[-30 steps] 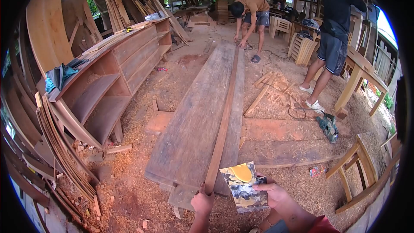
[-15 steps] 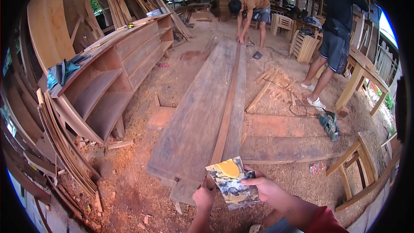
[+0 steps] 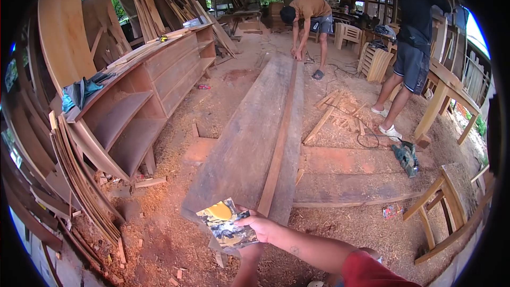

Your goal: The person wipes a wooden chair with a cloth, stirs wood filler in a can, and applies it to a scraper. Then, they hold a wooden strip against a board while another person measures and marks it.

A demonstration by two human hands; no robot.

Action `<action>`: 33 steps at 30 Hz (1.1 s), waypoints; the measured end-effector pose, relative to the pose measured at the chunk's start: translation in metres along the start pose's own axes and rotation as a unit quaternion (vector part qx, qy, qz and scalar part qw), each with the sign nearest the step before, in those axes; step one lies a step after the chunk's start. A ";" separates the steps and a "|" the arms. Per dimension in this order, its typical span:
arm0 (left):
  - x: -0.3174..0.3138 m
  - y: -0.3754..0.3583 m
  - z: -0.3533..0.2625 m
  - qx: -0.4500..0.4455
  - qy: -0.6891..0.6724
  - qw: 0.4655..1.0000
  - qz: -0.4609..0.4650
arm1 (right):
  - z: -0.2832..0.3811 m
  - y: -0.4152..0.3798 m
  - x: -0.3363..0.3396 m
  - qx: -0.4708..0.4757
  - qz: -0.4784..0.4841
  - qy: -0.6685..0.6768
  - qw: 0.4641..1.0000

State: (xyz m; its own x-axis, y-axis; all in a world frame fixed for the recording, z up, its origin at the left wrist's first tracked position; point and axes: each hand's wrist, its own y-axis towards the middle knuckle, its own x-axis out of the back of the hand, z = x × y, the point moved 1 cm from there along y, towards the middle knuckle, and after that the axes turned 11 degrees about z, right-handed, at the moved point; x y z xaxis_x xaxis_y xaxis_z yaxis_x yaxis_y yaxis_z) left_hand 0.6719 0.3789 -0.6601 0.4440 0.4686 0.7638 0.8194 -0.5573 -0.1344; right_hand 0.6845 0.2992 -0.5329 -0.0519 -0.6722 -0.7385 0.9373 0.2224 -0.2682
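Note:
My right hand grips a flat square sheet, smeared black, white and tan, with the thumb on its top face. A smooth yellow blob, like putty or paint, sits near its far edge. Behind and below the sheet is my left hand, its fingers hidden. Both are over the near end of a wide, weathered wooden board. A narrow reddish-brown wood strip lies lengthwise along that board. At the far end, a bent-over person has both hands at the strip.
On the left stands a long wooden cabinet with open shelves, beside leaning thin strips. To the right are a green power tool with a cord, a wooden frame and another standing person. Sawdust and offcuts cover the floor.
My right hand has carried the smeared sheet leftward across the board's near end. The left hand, earlier visible at the strip's near end, is now mostly covered by the sheet.

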 end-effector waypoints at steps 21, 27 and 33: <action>-0.024 -0.001 0.023 -0.016 0.291 0.953 -0.088 | -0.063 0.061 0.040 -0.016 -0.013 -0.004 1.000; -0.012 -0.003 0.012 0.026 0.211 0.975 0.064 | -0.067 0.064 0.042 -0.010 -0.024 -0.008 1.000; -0.022 -0.001 0.020 -0.029 0.232 0.970 -0.072 | -0.071 0.063 0.039 -0.005 -0.018 0.000 1.000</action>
State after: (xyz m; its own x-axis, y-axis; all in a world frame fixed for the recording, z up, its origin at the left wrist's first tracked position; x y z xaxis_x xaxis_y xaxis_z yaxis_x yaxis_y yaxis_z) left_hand 0.6685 0.3829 -0.6898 0.1054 0.1925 0.9756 0.8329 -0.5531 0.0192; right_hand 0.7176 0.3370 -0.6227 -0.0866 -0.6794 -0.7287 0.9311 0.2049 -0.3017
